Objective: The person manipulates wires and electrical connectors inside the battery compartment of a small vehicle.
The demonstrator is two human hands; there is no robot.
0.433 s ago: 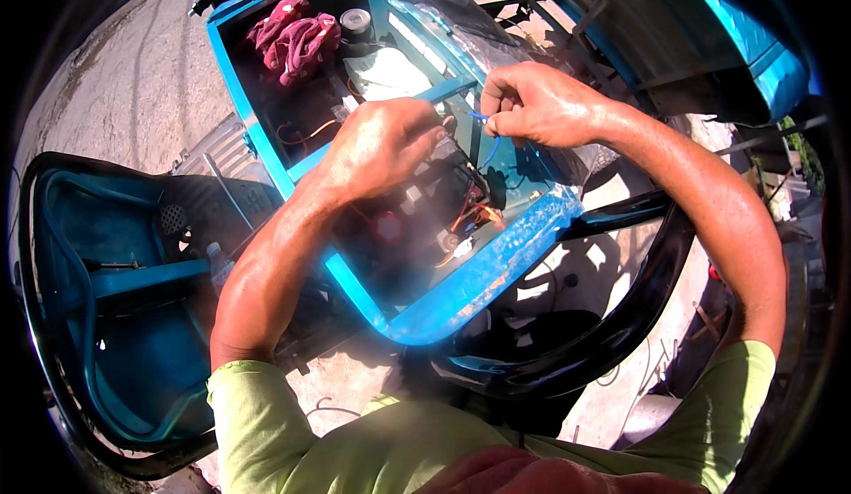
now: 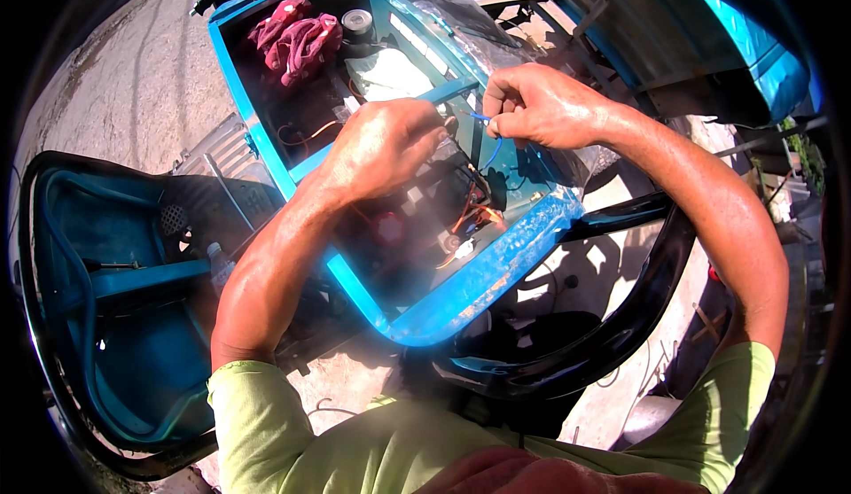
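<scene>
- Black curved tube [image 2: 567, 370]: nearest to the body, bending around the near right corner of the blue metal box, possibly as a guard.
- Blue metal box [image 2: 479, 286]: uncovered on top, which presumably lets both hands work over its inside.
- Orange wires [image 2: 479, 217]: loosely bunched just inside the near rail.
- Left hand [image 2: 381, 148]: fingers curled, above the box; a dark lead shows below the fingertips, but I cannot tell whether they grip it.
- Right hand [image 2: 545, 108]: thumb and forefinger pinching the blue wire.
- Blue wire [image 2: 493, 150]: above the box, between the hands. Its short end points left, toward the left hand, its axis there nearly crosswise; below the pinch, it curves downward. The hold near the end probably steadies the tip.
- Pink cloth [image 2: 306, 46]: crumpled in the far compartment beside a round-topped can [image 2: 357, 23], perhaps tucked aside.
</scene>
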